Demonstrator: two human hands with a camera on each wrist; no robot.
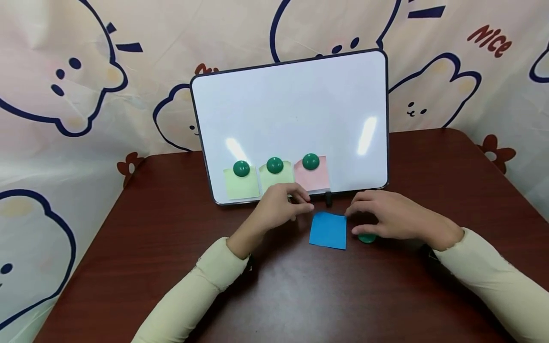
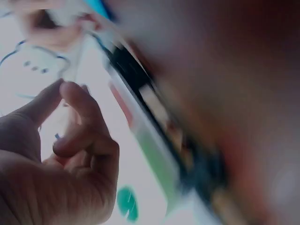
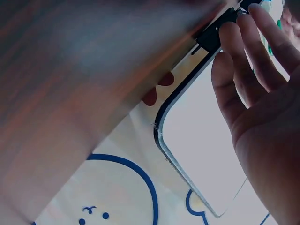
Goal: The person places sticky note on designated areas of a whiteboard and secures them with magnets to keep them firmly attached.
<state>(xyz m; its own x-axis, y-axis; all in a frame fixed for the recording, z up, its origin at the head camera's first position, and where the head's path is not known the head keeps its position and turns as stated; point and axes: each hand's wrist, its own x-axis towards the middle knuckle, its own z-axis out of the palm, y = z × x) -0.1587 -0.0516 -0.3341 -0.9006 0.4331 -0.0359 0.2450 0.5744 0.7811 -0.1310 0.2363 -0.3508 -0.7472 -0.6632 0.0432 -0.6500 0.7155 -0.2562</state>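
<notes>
A blue sticky note (image 1: 328, 230) lies on the table in front of the whiteboard (image 1: 296, 109). To its left is my left hand (image 1: 280, 205), fingers loosely bent, with nothing seen in it; the left wrist view shows thumb and forefinger close together. My right hand (image 1: 388, 214) hovers at the note's upper right corner, fingertips close to it; whether they touch is unclear. Beneath the right thumb a green round magnet (image 1: 367, 238) shows, partly covered by the hand. In the right wrist view the right fingers (image 3: 229, 70) are slightly bent and spread.
Green round magnets hold two pale green notes (image 1: 242, 185) and a pink note (image 1: 312, 175) along the board's lower edge; the left hand hides part of the middle one. A black clip-like foot (image 1: 328, 198) sits under the board. Behind the dark table (image 1: 150, 228) hangs a cartoon-print cloth (image 1: 163, 43).
</notes>
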